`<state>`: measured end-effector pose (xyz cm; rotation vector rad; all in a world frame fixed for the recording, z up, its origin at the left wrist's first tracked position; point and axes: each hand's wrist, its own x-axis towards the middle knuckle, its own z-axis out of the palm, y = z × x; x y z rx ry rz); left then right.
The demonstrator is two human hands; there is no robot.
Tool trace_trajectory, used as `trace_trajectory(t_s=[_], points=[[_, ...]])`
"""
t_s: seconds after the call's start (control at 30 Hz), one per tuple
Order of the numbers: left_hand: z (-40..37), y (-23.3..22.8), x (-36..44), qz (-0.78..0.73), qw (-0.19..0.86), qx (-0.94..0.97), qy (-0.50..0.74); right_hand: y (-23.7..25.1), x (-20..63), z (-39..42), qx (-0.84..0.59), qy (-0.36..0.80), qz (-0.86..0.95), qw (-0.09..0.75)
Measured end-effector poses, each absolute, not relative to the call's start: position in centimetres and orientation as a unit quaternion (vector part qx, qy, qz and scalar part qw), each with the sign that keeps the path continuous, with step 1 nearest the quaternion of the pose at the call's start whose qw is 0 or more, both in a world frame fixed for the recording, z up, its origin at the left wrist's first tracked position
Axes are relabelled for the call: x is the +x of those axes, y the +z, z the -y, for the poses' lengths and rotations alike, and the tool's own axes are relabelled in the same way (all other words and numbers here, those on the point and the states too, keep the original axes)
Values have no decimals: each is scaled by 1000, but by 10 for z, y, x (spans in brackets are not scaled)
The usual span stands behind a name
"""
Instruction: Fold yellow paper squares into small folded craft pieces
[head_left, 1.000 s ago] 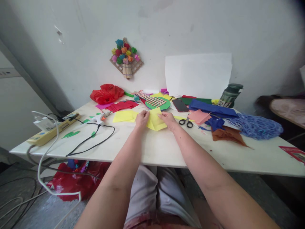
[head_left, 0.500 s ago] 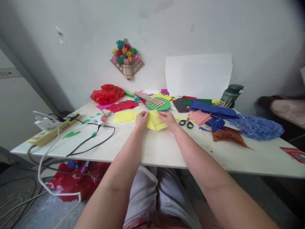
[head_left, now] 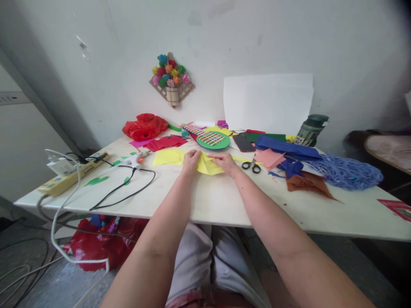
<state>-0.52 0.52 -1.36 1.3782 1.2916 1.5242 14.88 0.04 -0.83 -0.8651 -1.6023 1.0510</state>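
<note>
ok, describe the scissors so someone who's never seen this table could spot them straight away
Start at the white table against the wall and find the person's right hand, which is on a yellow paper sheet. Just to the right of that hand lie the scissors, flat on the tabletop in front of a dark phone. Their two black ring handles set them apart from the coloured paper around them.

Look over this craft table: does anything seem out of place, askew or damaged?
A green paper leaf and other bits lie scattered near the glue gun. A power strip sits askew at the table's left edge, cables trailing to the floor. Both hands press creased yellow paper.
</note>
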Motion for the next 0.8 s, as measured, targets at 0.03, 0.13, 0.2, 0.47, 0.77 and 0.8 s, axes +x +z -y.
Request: trace_trajectory(t_s=[0.03,0.13,0.2,0.47,0.77,0.8], points=[[-5,-13,-5,-508,342,532,585,-9,148,-1,-357,427,667,496],[-3,-11,-4,-529,326,534,573,-12,147,-3,-363,413,672,495],[-2,-9,-5,-537,321,537,566,-14,147,-5,-364,404,677,496],[-2,-10,-8,-539,318,556,547,-12,149,-3,-359,371,703,490],[-5,-15,-7,-446,407,561,566,3,152,8,-367,420,657,507],[-5,-15,-7,-436,413,565,566,2,152,7,-373,428,645,511]])
